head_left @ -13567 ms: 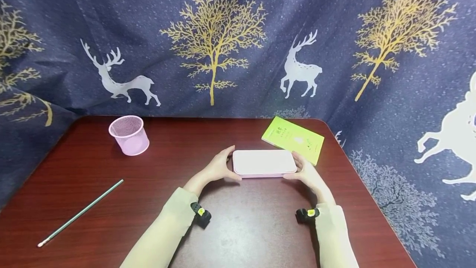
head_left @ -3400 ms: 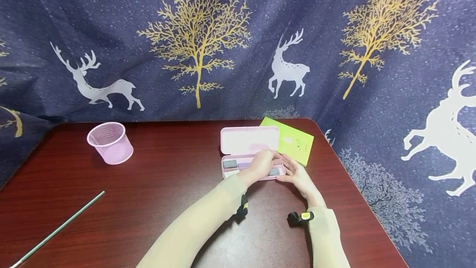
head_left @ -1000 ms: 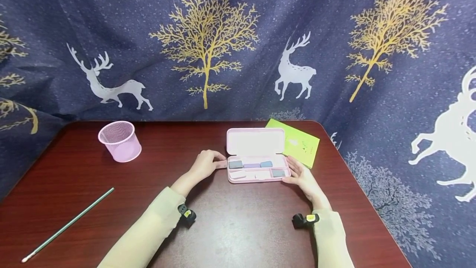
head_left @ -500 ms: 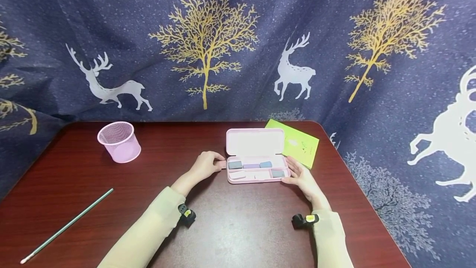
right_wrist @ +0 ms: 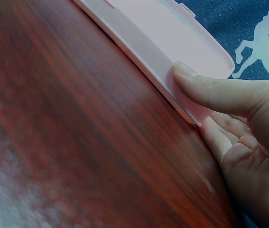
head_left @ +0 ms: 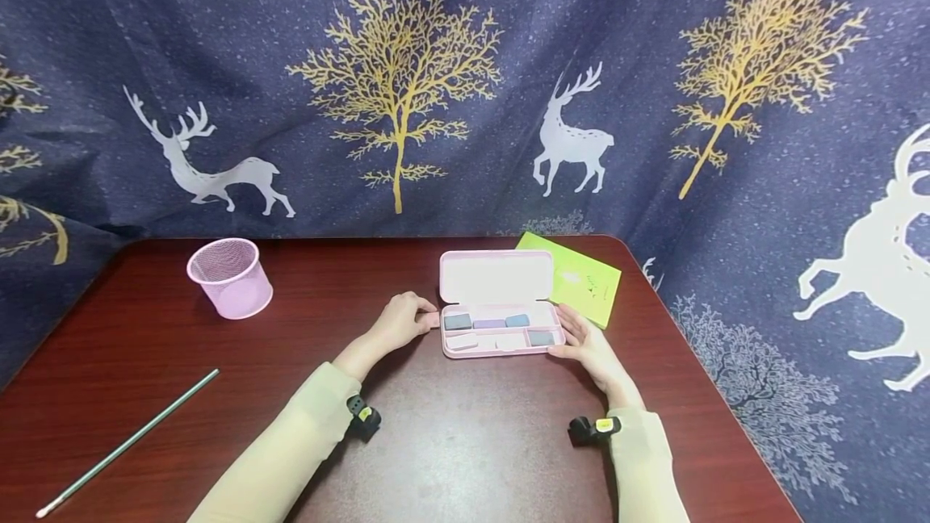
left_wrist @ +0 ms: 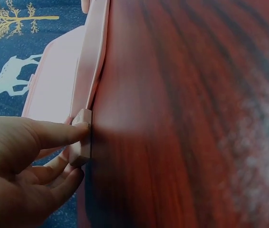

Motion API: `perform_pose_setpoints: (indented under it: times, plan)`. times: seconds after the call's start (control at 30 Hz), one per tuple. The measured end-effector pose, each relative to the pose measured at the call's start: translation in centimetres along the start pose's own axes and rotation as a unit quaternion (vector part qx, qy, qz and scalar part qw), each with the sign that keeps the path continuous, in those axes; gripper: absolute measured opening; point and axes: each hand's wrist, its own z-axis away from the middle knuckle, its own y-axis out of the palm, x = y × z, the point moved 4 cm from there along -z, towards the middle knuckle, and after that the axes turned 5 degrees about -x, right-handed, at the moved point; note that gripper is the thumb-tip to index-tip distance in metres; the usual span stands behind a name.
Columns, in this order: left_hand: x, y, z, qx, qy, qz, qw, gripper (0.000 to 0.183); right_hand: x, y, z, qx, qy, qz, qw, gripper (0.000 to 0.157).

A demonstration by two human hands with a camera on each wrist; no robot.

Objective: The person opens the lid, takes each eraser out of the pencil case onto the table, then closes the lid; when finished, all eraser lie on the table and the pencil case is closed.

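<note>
An open pink pencil case stands on the table, its lid raised at the back. Inside lie several block-shaped erasers: grey, purple, blue and white ones among them. At the case's left end my left hand pinches a small pink eraser between thumb and fingers, close against the case wall. My right hand holds the right end; in the right wrist view its thumb lies over the rim and its fingers are behind the end wall.
A yellow-green booklet lies behind the case to the right, partly covered by the lid. A pink mesh pen holder stands at the back left. One thin green stick with a pale tip lies at the left. Patterned cloth hangs behind the table.
The case was closed between both hands at first; its lid is now raised. My left hand has moved from inside the case to its left end. Over the last second little has moved.
</note>
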Motion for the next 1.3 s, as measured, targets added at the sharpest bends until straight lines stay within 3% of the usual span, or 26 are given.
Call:
perform_pose_setpoints:
  times: [0.23,0.73,0.93,1.17,1.3]
  plan:
    - [0.3,0.1,0.0,0.013,0.011,0.002,0.9999,0.021,-0.2,0.0,0.0,0.0,-0.003,0.002,1.0,0.088]
    - [0.9,0.0,-0.2,0.003,-0.022,0.038,0.9991,0.031,-0.2,-0.1,0.0,-0.004,0.013,-0.007,1.0,0.089]
    - [-0.6,-0.4,-0.6,-0.022,-0.028,0.058,0.9977,0.031,-0.2,-0.1,0.0,-0.002,0.011,-0.006,1.0,0.089]
    - [-3.2,0.2,-1.4,-0.064,-0.002,0.086,0.9943,0.022,-0.2,0.0,0.0,-0.001,0.012,-0.01,1.0,0.089]
    - [-4.4,1.2,-1.8,-0.055,-0.007,0.1,0.9934,0.021,-0.2,0.0,0.0,-0.001,0.012,-0.013,1.0,0.088]
